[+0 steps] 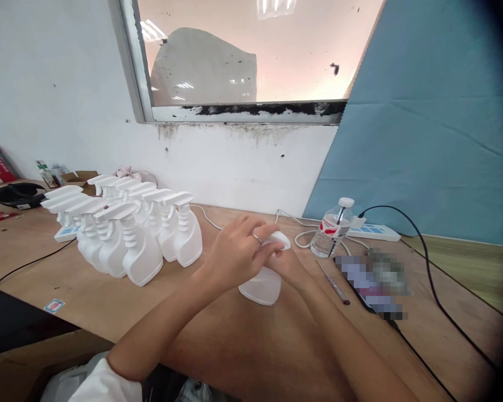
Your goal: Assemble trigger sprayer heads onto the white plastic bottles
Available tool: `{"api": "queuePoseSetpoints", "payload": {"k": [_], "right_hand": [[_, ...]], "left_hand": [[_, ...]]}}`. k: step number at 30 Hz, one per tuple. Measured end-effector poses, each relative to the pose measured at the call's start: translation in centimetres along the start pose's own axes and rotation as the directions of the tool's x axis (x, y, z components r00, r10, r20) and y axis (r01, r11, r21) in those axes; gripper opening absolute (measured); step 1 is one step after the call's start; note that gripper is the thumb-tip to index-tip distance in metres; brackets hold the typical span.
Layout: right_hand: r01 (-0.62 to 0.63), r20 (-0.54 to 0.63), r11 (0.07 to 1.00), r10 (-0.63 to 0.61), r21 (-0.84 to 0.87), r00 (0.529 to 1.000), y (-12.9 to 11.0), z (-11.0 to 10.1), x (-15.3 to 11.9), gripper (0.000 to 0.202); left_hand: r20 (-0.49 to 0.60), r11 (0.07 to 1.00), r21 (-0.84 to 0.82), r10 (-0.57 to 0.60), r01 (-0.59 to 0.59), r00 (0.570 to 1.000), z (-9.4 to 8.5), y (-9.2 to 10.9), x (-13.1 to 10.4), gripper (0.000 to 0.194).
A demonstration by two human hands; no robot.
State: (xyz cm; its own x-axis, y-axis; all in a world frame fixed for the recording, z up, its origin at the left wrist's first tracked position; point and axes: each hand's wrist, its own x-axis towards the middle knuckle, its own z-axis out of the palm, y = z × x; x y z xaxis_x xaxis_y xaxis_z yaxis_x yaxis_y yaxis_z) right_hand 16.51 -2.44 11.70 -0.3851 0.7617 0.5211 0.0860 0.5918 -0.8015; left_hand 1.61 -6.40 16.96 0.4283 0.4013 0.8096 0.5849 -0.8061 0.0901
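A white spray bottle [261, 288] stands upright on the table in front of me, its neck hidden behind my hands. My left hand [238, 247] is closed over the top of it, fingers around the white spray head [280, 239]; a ring shows on one finger. Lower down, my right hand [288, 267] is wrapped around the neck area from the right, with most of its fingers hidden. To the left, several matching spray bottles [142, 258] are lined up in rows, all with their white heads on.
Right of my hands are a water bottle [331, 231], a thin screwdriver-like tool [334, 285], a partly blurred phone [366, 287] and a power strip [379, 231] with cables. A black strap-like item [19, 194] and a cardboard box [81, 178] lie far left. The wall stands behind.
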Motion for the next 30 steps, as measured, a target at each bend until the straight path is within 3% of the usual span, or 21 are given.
{"api": "queuePoseSetpoints", "payload": {"k": [3,6,10,13,17,23,30], "right_hand": [[0.032,0.054,0.996,-0.028,-0.087,0.998,0.2,1.0,-0.9,0.050],[0.009,0.069,0.992,0.000,-0.129,0.998,2.2,1.0,-2.6,0.062],[-0.125,0.046,0.972,0.136,-0.197,0.990,6.8,-0.1,-5.7,0.046],[-0.172,0.046,0.948,0.191,-0.268,0.980,9.7,-0.7,-7.5,0.038],[-0.175,0.049,0.934,0.199,-0.312,0.979,11.3,-0.8,-8.2,0.035],[-0.134,0.074,0.935,0.167,-0.329,0.983,11.7,-0.5,-8.2,0.037],[-0.125,0.086,0.930,0.163,-0.345,0.983,11.6,-0.5,-8.3,0.037]], "left_hand": [[-0.026,0.984,0.181,0.001,0.004,1.000,-2.7,-0.4,-1.8,0.023],[-0.047,0.927,0.374,-0.020,0.036,0.999,-5.8,-1.7,-3.7,0.025],[-0.085,0.812,0.572,-0.077,0.112,0.993,-9.5,-4.2,-5.9,0.026],[-0.101,0.733,0.660,-0.128,0.162,0.987,-11.2,-6.1,-7.0,0.028],[-0.128,0.672,0.711,-0.164,0.206,0.978,-12.1,-8.1,-7.7,0.029],[-0.162,0.638,0.729,-0.189,0.247,0.968,-12.5,-9.4,-8.0,0.030],[-0.162,0.596,0.782,-0.087,0.182,0.983,-13.3,-11.2,-8.0,0.028]]}}
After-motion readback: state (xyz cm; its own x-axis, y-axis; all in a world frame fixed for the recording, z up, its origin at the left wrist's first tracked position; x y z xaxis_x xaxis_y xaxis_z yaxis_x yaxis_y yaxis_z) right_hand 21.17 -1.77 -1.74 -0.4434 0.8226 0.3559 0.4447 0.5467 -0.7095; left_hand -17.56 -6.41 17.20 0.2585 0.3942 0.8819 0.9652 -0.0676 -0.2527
